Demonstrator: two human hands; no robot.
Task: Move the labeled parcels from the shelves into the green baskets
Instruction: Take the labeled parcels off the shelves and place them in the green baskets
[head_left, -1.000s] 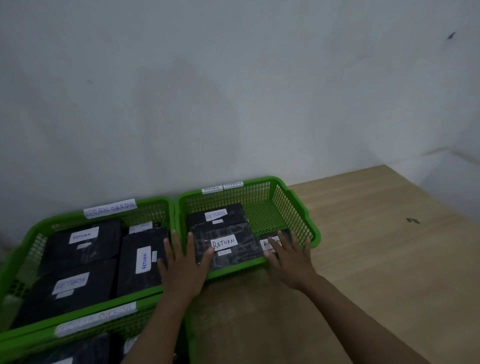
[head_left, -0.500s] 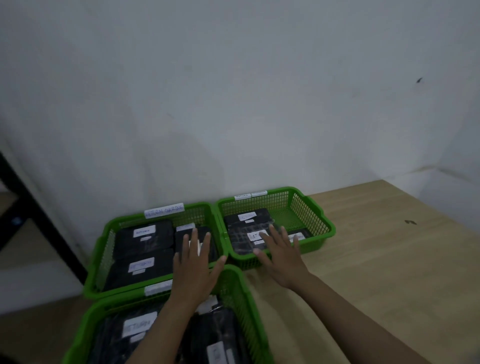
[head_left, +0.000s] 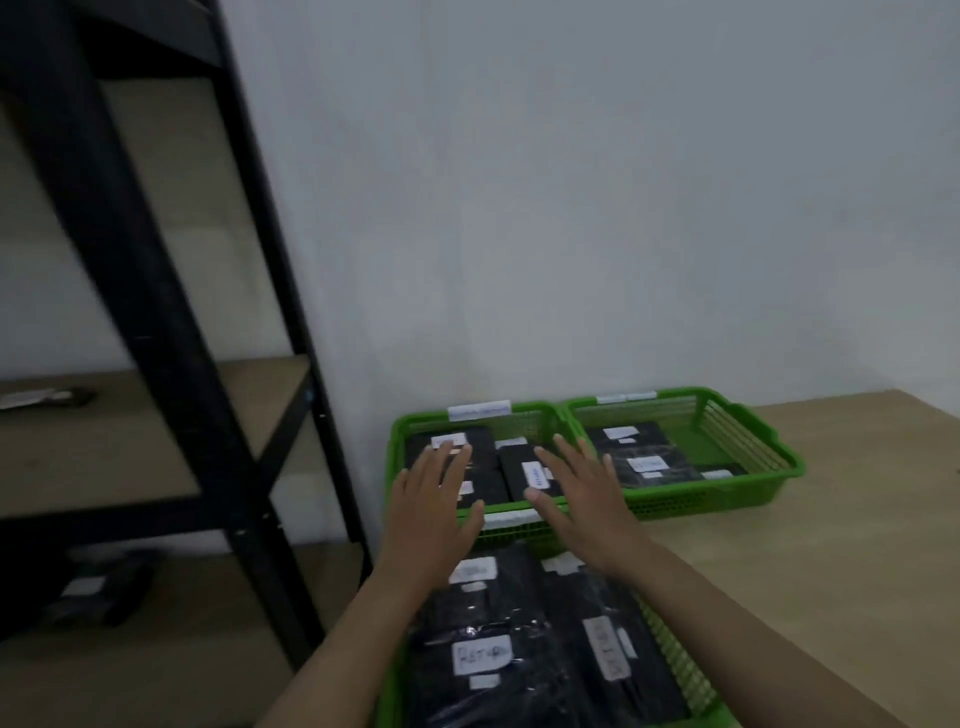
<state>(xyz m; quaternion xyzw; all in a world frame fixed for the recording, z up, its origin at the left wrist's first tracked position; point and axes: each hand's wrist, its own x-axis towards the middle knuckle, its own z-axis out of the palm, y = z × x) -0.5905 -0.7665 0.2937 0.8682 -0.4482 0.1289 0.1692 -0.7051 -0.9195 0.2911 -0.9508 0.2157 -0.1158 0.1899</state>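
Three green baskets stand on the wooden table: a far-left basket (head_left: 396, 436), a far-right basket (head_left: 768, 441) and a near basket (head_left: 680, 660). Each holds black parcels with white labels, such as the one marked RETURN (head_left: 480, 656). My left hand (head_left: 434, 512) and my right hand (head_left: 584, 499) hover empty with fingers spread over the far-left basket's near rim. On the black shelf unit (head_left: 171, 395) to the left lie a dark parcel (head_left: 49, 397) on the middle board and another labeled parcel (head_left: 98, 590) on the lower board.
A plain white wall (head_left: 571, 208) runs behind the baskets. The table's bare wood (head_left: 831, 571) stretches to the right of the baskets. The shelf's black post stands close to the table's left edge.
The view has swung left and pulled back, bringing the shelf unit into sight. Both hands have left the far-right basket and now hover over the far-left one.
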